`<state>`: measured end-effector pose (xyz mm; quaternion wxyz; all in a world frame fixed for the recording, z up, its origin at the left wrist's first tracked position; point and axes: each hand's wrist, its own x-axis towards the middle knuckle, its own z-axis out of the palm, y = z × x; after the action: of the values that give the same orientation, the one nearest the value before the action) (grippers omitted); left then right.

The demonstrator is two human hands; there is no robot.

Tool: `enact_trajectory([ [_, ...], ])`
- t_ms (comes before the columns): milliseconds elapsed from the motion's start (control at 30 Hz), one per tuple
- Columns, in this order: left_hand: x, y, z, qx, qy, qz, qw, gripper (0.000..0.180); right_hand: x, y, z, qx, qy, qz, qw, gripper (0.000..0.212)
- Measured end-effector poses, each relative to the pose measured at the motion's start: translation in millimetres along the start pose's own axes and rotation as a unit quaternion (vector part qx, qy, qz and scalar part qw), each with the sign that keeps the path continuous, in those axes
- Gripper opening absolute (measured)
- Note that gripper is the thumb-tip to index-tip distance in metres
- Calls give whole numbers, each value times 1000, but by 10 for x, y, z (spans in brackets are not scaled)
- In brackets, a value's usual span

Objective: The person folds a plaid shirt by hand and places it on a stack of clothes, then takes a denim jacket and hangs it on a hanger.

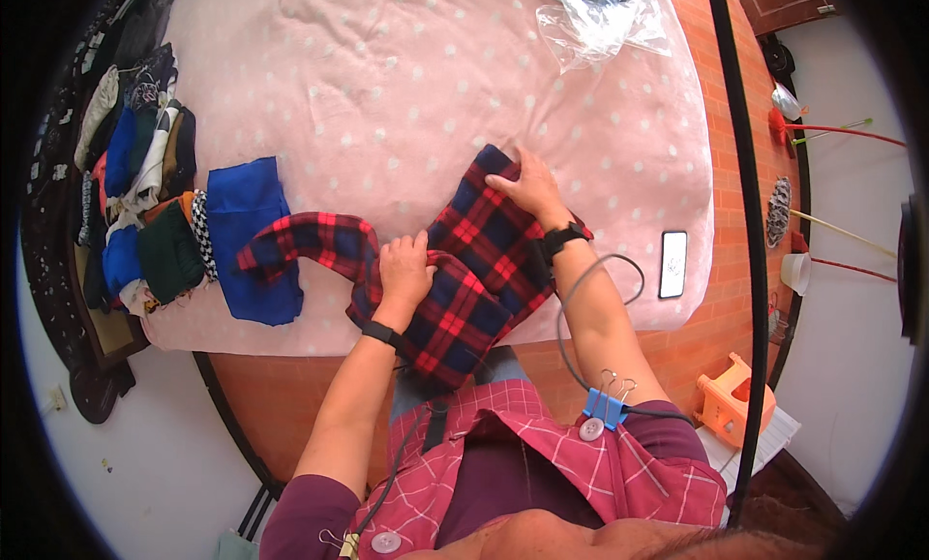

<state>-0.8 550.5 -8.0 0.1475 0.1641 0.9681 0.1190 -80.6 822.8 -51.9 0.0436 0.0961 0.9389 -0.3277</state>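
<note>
A red and navy plaid shirt (474,303) lies partly folded at the near edge of the bed, with one sleeve stretched to the left. Its lower part hangs over the edge toward my lap. My left hand (404,272) has its fingers curled on the cloth near the base of that sleeve, closed on it. At the shirt's upper right edge, my right hand (530,186) grips the fabric, thumb on top and some fingers hidden. The sleeve's end reaches a folded blue cloth (242,197) on the left. Dark bands circle both wrists.
Rolled and folded clothes (169,241) pile along the bed's left side. A pink dotted blanket (387,95) covers the bed. On it lie a phone (672,265) at right and a clear plastic bag (605,28) at the far side. An orange plastic stool (735,400) stands right.
</note>
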Motion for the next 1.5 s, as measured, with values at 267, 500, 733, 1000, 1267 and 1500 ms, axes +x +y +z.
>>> enact_trajectory([
  [267,-897,423,66,-47,34,100,993,72,-280,316,-325,114,-232,95,961,78],
  [500,-1022,375,347,-26,-73,38,996,102,-531,223,-359,194,-175,78,962,34],
  [733,-931,399,368,-29,-105,-26,994,112,-1503,-667,-675,-40,-9,-40,998,38],
  [1000,-1359,-186,803,-205,-188,84,957,64,-2740,-1614,183,-117,-52,-151,980,36],
  [1267,-1529,-714,1197,-278,-236,58,929,38,-2955,-1528,793,25,-87,-65,994,61],
  [1500,-1437,-953,935,-248,-176,109,946,57,-2943,-1559,779,56,-120,-32,991,91],
])
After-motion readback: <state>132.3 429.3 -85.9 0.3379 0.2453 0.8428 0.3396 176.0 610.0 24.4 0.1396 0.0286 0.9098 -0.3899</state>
